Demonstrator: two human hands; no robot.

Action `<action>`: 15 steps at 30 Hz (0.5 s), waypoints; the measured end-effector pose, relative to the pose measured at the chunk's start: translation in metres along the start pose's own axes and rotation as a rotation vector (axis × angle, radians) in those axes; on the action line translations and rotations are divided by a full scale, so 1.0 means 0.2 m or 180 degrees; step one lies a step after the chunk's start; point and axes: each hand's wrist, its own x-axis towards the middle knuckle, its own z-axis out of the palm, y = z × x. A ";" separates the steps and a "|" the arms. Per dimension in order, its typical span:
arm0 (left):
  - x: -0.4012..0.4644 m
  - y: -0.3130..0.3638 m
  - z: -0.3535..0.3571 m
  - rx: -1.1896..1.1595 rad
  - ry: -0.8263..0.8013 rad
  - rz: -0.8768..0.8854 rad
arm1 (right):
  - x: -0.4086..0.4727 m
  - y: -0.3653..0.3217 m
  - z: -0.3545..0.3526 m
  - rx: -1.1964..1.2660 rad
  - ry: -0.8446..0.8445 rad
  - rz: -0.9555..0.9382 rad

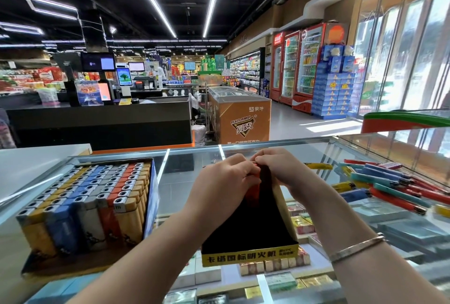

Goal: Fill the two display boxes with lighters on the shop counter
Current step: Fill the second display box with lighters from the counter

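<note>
Head cam view: an orange lighter (253, 190) stands at the far end of the black display box with the yellow front strip (250, 253), and both hands meet right on top of it. Left hand (225, 177) is curled in from the left with its fingertips pinched around the lighter's top; right hand (280, 167) comes in from the right, fingers bunched at the same spot, though I honestly can't tell whether it's gripping the lighter or just touching it. The rest of that box looks dark, can't see more lighters in it.

That box sits on the glass counter (185, 182), about mid-counter toward the near edge. Off to the left, near the counter's left edge, the other display box (97, 206) is packed with rows of upright lighters in wood, orange, grey and blue. Over by the right edge there's a loose pile of lighters (399, 186) lying flat, red, teal, blue and yellow. A gold bracelet (355, 246) is on the right wrist.
</note>
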 end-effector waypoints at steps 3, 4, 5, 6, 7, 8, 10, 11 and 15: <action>0.01 -0.01 -0.01 0.0267 -0.0036 0.0174 | -0.01 0.00 0.00 0.0062 0.0026 -0.0056; 0.01 -0.01 -0.01 0.0453 -0.0061 0.0239 | -0.01 0.00 0.00 0.0040 0.0020 -0.0073; 0.01 -0.01 0.00 0.0651 -0.0072 0.0306 | -0.01 0.00 0.00 0.0009 0.0009 -0.0094; 0.02 -0.02 0.00 0.0774 -0.0087 0.0325 | -0.02 0.00 0.00 -0.0016 -0.0004 -0.0115; 0.02 -0.03 0.01 0.0784 -0.0144 0.0268 | -0.02 0.00 0.00 -0.0024 -0.0014 -0.0128; 0.02 -0.03 0.00 0.0702 -0.0210 0.0155 | -0.02 0.00 0.00 -0.0011 -0.0014 -0.0123; 0.01 -0.06 -0.01 0.0448 -0.0442 -0.0112 | -0.01 0.00 0.00 0.0026 0.0003 -0.0080; 0.00 -0.07 -0.01 0.0388 -0.0571 -0.0170 | -0.01 0.00 0.00 0.0044 0.0004 -0.0051; -0.01 -0.10 -0.04 0.0193 -0.1056 -0.0325 | -0.02 -0.01 -0.01 0.0158 -0.0063 0.0032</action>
